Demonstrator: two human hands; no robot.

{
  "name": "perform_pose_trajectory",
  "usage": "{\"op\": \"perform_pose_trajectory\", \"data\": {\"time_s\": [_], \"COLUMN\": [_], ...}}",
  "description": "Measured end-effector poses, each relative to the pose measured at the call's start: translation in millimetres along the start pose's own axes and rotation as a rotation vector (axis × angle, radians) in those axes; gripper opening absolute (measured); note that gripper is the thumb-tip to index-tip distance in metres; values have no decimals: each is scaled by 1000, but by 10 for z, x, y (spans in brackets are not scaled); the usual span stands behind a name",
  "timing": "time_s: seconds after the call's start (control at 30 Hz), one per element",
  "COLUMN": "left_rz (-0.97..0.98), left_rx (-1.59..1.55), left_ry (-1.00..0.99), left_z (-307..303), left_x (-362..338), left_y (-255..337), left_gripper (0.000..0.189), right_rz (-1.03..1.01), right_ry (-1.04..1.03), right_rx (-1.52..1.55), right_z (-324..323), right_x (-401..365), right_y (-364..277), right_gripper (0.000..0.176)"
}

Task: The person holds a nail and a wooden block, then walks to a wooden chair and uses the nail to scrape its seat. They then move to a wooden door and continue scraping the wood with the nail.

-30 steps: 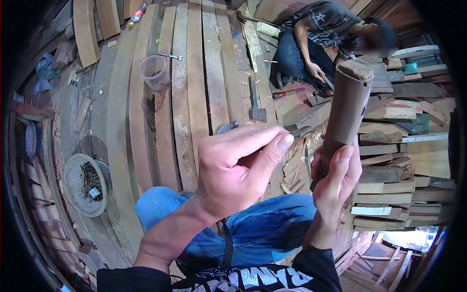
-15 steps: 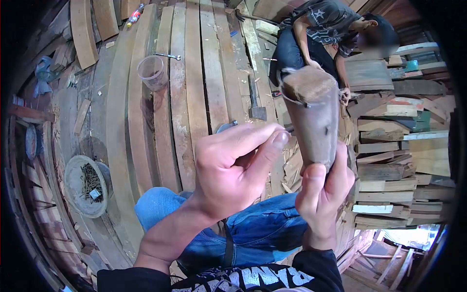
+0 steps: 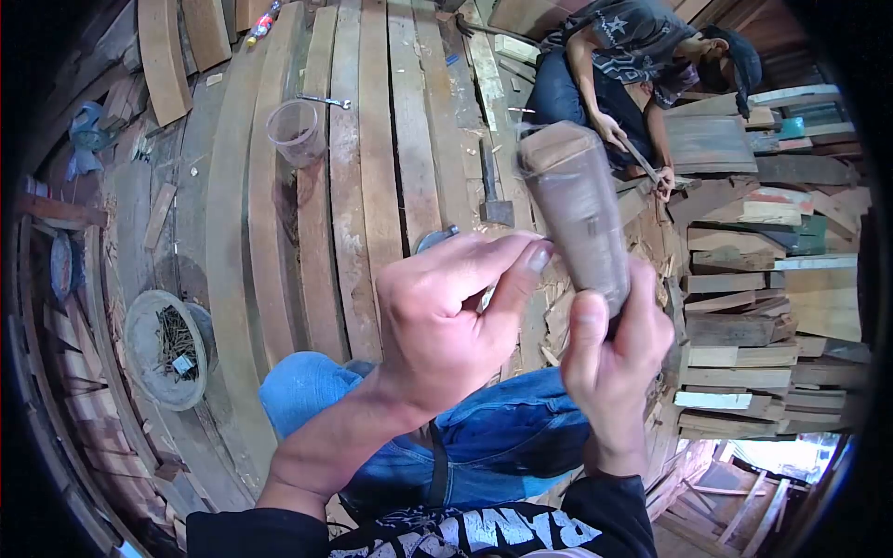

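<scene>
- Wooden piece [image 3: 577, 209]: up in front of us, blurred, lower end in our R hand [image 3: 616, 358], broad end tilted up & away; it hid part of the floor [image 3: 349, 195] & a bit of the co-worker [image 3: 625, 70].
- R hand: closed around that lower end, thumb on the near side.
- L hand [image 3: 446, 321]: curled, thumb & index tips together just beside the piece; couldn't tell if anything thin was pinched.
- Behind L hand: round-ended metal item [image 3: 435, 239], partly blocked by our knuckles.
- Past it: hammer [image 3: 490, 181] on the boards, head twd us.
- Farther L: clear tub [image 3: 296, 135] w/ wrench [image 3: 327, 100] near its rim; bottle [image 3: 263, 23] beyond.
- Far L: bucket [image 3: 139, 358] w/ nails [image 3: 174, 337] & a small pale packet [image 3: 183, 365]; blue bag [image 3: 86, 139] higher up.
- R side: stacked wood [image 3: 739, 377], many short pcs.
- Top R: co-worker sat bent fwd, both hands on a thin strip [image 3: 640, 153].
- Below our hands: our jeans [image 3: 502, 432].
</scene>
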State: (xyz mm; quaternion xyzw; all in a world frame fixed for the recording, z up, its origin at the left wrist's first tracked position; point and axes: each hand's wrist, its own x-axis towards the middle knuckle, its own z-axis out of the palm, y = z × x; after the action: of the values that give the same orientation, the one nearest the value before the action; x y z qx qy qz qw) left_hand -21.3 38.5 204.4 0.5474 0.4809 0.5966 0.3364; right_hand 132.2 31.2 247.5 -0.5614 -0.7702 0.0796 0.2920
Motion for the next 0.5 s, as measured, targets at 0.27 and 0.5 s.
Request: {"op": "perform_pose_trajectory", "data": {"time_s": [0.27,0.5], "left_rz": [45,27], "left_rx": [-42,-40], "left_ry": [83,75], "left_z": [81,93], "left_x": [9,-41], "left_y": [-98,-116], "left_gripper": [9,10], "right_rz": [24,28], "right_ry": [-8,27], "right_rx": [37,13], "right_z": [39,58], "right_x": [46,42], "right_y": [28,52], "right_gripper": [33,31]}}
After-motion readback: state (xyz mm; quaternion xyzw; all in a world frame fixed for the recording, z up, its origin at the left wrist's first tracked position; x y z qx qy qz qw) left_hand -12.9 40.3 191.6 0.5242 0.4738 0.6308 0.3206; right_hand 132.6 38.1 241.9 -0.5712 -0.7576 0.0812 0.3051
